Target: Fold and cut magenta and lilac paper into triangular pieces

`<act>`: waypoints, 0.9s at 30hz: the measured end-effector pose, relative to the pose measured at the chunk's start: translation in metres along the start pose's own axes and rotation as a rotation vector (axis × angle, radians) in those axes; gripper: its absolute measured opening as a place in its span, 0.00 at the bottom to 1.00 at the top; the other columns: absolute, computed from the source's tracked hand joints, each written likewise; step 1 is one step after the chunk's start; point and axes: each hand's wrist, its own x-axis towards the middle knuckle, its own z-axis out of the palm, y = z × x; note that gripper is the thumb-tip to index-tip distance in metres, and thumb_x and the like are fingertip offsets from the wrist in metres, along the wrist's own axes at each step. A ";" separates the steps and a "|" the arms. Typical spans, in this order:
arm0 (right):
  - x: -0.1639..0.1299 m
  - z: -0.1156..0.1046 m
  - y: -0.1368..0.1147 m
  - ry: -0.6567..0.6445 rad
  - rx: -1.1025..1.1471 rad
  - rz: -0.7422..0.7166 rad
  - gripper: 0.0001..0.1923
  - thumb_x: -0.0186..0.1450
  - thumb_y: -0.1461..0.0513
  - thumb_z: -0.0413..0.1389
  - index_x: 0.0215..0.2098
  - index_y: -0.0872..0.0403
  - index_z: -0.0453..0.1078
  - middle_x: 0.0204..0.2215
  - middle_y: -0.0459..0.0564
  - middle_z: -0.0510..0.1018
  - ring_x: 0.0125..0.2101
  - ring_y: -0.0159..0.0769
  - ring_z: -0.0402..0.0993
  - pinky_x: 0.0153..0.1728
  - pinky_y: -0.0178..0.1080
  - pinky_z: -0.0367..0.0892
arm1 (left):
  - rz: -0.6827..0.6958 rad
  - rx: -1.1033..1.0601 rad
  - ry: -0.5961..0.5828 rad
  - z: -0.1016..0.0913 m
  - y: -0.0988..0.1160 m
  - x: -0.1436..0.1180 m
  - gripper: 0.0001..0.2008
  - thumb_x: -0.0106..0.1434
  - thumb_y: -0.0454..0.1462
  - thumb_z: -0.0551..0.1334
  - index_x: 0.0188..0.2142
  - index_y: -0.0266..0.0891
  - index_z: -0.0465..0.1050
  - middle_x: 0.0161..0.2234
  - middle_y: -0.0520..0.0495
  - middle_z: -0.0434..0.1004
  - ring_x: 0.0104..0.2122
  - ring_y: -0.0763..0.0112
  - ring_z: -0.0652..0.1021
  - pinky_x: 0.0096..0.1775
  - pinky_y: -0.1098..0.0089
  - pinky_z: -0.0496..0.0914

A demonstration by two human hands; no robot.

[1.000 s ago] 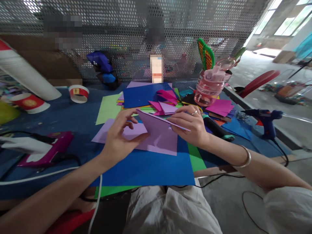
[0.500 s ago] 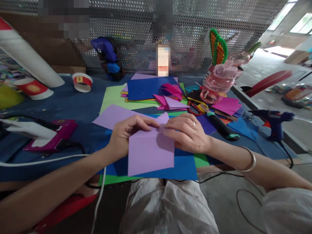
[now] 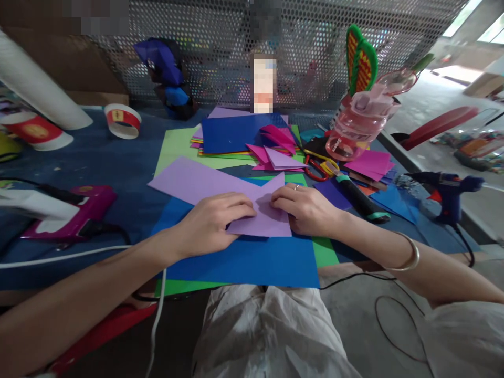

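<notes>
Frame centre: folded lilac paper sheet (image 3: pixel 263 218) lies on blue card (image 3: pixel 252 260). Left hand (image 3: pixel 210 226) and right hand (image 3: pixel 307 210) press it flat, fingers extended, gripping nothing. Light, thin, creases easily; best handled by edges.

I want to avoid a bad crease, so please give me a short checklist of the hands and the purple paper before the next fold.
1. Left hand flat on the folded purple paper: ok.
2. Right hand pressing its other side: ok.
3. Paper lies flat on the blue sheet: ok.
4. Edges lined up under the fingers: cannot tell, hidden.
5. Second purple sheet clear of the fold: not ok, it overlaps.
6. Scissors away from both hands: ok.
</notes>
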 end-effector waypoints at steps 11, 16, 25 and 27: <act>0.007 -0.004 -0.003 0.072 0.481 0.372 0.16 0.75 0.55 0.55 0.32 0.54 0.75 0.29 0.49 0.80 0.29 0.34 0.75 0.29 0.36 0.66 | -0.537 -0.311 0.143 0.000 -0.007 0.010 0.12 0.67 0.45 0.62 0.36 0.43 0.83 0.33 0.49 0.87 0.34 0.61 0.84 0.36 0.66 0.77; 0.017 -0.002 -0.004 0.045 0.511 0.735 0.13 0.63 0.55 0.66 0.38 0.53 0.71 0.24 0.42 0.76 0.24 0.33 0.70 0.27 0.36 0.60 | -0.709 -0.455 0.206 0.011 -0.014 0.017 0.13 0.61 0.48 0.70 0.34 0.42 0.74 0.25 0.51 0.80 0.24 0.64 0.79 0.25 0.68 0.69; 0.027 -0.001 0.004 -0.003 0.491 0.797 0.13 0.60 0.57 0.64 0.30 0.51 0.63 0.24 0.43 0.75 0.25 0.33 0.68 0.29 0.37 0.57 | -0.664 -0.697 0.137 0.010 -0.026 0.021 0.24 0.52 0.45 0.77 0.45 0.42 0.73 0.34 0.46 0.86 0.32 0.56 0.85 0.30 0.64 0.77; 0.027 -0.002 0.005 -0.010 0.499 0.806 0.14 0.60 0.57 0.64 0.30 0.51 0.62 0.24 0.43 0.75 0.25 0.33 0.68 0.29 0.37 0.57 | -0.662 -0.824 0.056 0.006 -0.028 0.022 0.29 0.48 0.42 0.78 0.48 0.42 0.71 0.35 0.46 0.87 0.34 0.54 0.86 0.32 0.63 0.78</act>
